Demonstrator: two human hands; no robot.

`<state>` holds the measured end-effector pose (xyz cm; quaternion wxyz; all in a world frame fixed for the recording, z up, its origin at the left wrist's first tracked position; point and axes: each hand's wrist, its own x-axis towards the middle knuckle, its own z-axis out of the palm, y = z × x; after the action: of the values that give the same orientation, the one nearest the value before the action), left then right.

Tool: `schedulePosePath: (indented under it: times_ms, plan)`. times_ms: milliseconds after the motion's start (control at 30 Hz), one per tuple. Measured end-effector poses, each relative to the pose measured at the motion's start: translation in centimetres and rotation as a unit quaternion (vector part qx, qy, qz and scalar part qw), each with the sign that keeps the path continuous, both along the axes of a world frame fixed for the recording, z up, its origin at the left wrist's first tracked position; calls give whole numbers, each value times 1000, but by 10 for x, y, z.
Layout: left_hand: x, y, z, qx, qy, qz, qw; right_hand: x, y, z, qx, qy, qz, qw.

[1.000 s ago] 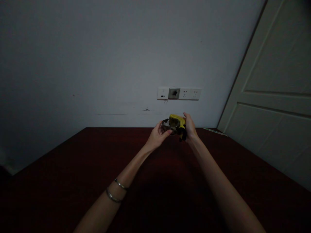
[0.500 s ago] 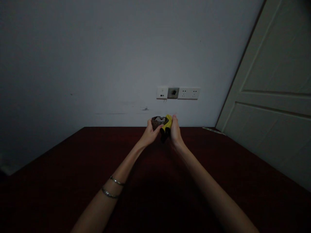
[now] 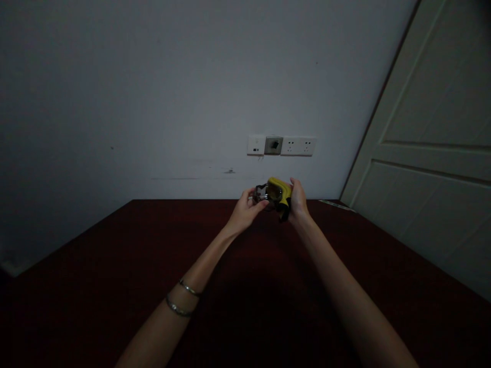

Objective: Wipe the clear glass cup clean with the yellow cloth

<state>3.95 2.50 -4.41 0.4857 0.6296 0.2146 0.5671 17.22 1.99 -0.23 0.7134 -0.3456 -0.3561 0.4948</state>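
My left hand (image 3: 246, 210) pinches a pair of dark-framed glasses (image 3: 261, 194) between thumb and fingers, above the far part of the table. One clear lens lies against a yellow and black cloth-like thing (image 3: 286, 191), with the yellow showing through. That soft piece is in my right hand (image 3: 299, 200), cupped round its right side; its black part hangs down below the yellow. The fingers behind it are mostly hidden. Dim light keeps the exact kind of the yellow piece unclear.
A dark red table (image 3: 172, 255) reaches back to a grey-white wall (image 3: 172, 92). Wall sockets (image 3: 298, 146) and a switch plate (image 3: 273, 145) sit behind my hands. A panelled door (image 3: 433, 153) stands at the right, with a thin flat strip (image 3: 336, 205) near it on the table.
Both hands have moved to the right with the glasses and the yellow piece. The hands are further apart, and more of the glasses and of the yellow shows.
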Motion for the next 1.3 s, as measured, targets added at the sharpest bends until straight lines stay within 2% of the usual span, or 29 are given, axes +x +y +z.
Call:
schedulePosePath:
  times_ms: [100, 267, 333, 433, 500, 567, 667, 733, 833, 933, 1100, 1300]
  plan:
    - [-1, -2, 0, 19, 6, -14, 1000, -3, -6, 6, -64, -1, 25, 998]
    - [-2, 2, -5, 17, 13, -2, 1000, -13, -15, 10, -67, 9, 56, 996]
    - [-2, 5, -7, 23, 8, 22, 999, -17, -17, 9, -55, 24, 36, 998]
    - [-3, 7, -8, 38, -1, 89, 995, -27, -21, 6, -38, 47, 13, 998]
    - [-6, 8, -7, 35, 5, 126, 991, -34, -25, 3, -23, 59, 14, 998]
    - [-11, 8, -4, 27, 9, 134, 991, -41, -29, 1, -11, 73, 23, 997]
    - [-17, 9, 1, 18, 10, 108, 994, -45, -33, 1, -7, 84, 35, 996]
    - [-20, 9, 3, 21, 24, 66, 997, -42, -32, 2, -3, 78, 28, 997]
    - [-20, 6, 5, 40, 54, -8, 998, -30, -27, 5, -8, 56, 4, 998]
    - [-17, 1, 4, 43, 81, -50, 995, -14, -18, 7, -40, 29, -1, 999]
    - [-10, -2, 1, 66, 104, -54, 991, 2, -7, 6, -76, 10, 15, 997]
    - [-6, 5, -3, 64, 69, -39, 995, -4, -8, 4, -70, 29, 4, 997]
